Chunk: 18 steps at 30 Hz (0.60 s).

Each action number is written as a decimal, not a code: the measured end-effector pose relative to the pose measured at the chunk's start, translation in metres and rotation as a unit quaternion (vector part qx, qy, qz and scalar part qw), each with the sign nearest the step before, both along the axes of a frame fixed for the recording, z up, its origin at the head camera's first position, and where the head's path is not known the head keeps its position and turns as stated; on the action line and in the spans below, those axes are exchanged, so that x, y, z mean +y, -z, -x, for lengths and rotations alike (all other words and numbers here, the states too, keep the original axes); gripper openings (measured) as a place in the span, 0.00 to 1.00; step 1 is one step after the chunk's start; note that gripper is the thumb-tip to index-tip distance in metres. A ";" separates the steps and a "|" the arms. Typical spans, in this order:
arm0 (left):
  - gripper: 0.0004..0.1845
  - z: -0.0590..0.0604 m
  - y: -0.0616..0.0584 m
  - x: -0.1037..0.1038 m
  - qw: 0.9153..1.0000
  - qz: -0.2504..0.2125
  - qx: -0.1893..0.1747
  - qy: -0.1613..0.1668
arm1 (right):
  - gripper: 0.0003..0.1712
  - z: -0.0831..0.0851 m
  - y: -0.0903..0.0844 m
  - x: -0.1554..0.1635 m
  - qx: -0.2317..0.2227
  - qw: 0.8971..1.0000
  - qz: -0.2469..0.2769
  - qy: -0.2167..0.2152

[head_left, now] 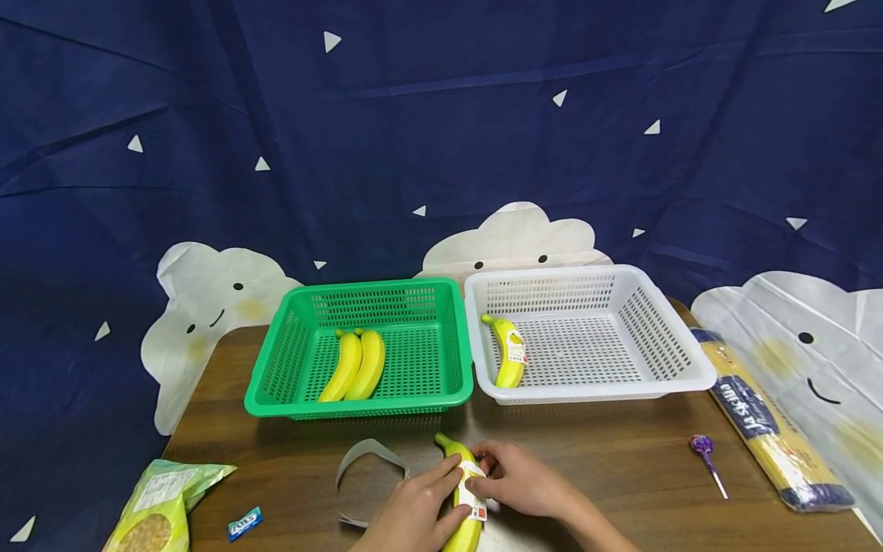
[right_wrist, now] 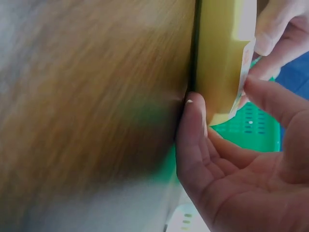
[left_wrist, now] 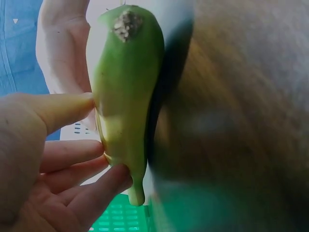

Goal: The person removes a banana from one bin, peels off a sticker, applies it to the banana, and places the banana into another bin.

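Right now everything sits on the wooden desk [head_left: 621, 460], with the green basket [head_left: 441, 337] and the white basket [head_left: 690, 360] side by side at the far edge. Two bare bananas [head_left: 355, 366] lie in the green one, and one labelled banana [head_left: 509, 354] lies in the white one.

At the near edge, between my two hands, lies the banana [head_left: 464, 491] I am working on. My left hand [head_left: 414, 510] holds it from the left, thumb and fingertips curled against its side. My right hand [head_left: 520, 481] is on its other side, and its fingers pinch the edge of the white label [head_left: 473, 491] wrapped round the middle of the fruit.

I judge the step to be peeling that label off. To do it well, I would keep the left hand steady so the banana cannot roll, and draw the lifted edge back low along the skin, slowly, so the label comes away whole and the peel is not torn.

The banana's long axis runs from me towards the baskets, leaning slightly left at the far end. Its stem points away from me, at the gap between the baskets; its blossom end points back at me.

A curled grey strip [head_left: 369, 454] lies just left of it.
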<state>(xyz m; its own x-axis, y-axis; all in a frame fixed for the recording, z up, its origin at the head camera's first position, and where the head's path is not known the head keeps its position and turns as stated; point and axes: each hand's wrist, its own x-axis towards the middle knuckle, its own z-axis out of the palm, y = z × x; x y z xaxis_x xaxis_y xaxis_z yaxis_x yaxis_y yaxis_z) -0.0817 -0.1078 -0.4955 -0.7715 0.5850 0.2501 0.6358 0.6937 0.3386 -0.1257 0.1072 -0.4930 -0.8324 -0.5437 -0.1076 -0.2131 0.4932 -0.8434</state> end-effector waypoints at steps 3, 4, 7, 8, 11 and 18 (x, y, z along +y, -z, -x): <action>0.25 0.000 -0.002 0.000 1.000 0.008 0.010 0.002 | 0.19 0.001 -0.002 -0.003 0.012 1.000 -0.019 -0.007; 0.25 0.000 -0.002 -0.001 1.000 0.012 0.016 0.001 | 0.19 0.002 -0.002 -0.004 0.018 0.999 -0.026 -0.009; 0.25 0.000 -0.002 -0.002 0.999 0.022 0.026 -0.001 | 0.18 0.005 -0.003 -0.008 0.039 0.998 -0.054 -0.011; 0.25 0.001 -0.002 -0.003 0.999 0.023 0.027 -0.002 | 0.19 0.006 -0.003 -0.009 0.043 0.997 -0.061 -0.007; 0.26 0.002 -0.002 -0.004 0.999 0.023 0.024 0.006 | 0.18 0.006 -0.003 -0.011 0.041 0.997 -0.071 0.008; 0.21 0.008 -0.008 -0.005 0.999 -0.017 0.041 0.029 | 0.17 0.004 -0.003 -0.008 0.015 0.998 -0.060 0.032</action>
<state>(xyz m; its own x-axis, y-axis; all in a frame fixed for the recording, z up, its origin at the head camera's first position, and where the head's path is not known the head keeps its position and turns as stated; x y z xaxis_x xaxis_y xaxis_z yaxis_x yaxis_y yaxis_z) -0.0901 -0.1124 -0.4879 -0.7121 0.6184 0.3325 0.7016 0.6433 0.3063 -0.1301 0.0987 -0.4897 -0.8689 -0.4739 -0.1431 -0.2027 0.6044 -0.7705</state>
